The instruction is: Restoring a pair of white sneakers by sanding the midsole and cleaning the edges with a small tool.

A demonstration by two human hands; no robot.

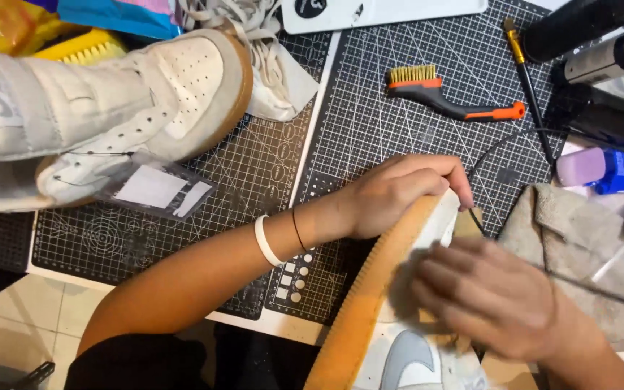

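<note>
At the near right counter (370, 123) edge, left hand (391, 195) curls closed over the sneaker (370, 303) toe; right hand (492, 296), blurred, presses its side, grip unclear; likely light, stiff-soled, best held by the gum sole

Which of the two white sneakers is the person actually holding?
The sneaker at bottom centre, gum sole turned up, gripped by the left hand and right hand. The other sneaker lies untouched at upper left with a tag attached.

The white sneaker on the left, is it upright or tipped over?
Tipped: the white sneaker lies on its side, toe and tan sole edge showing.
</note>
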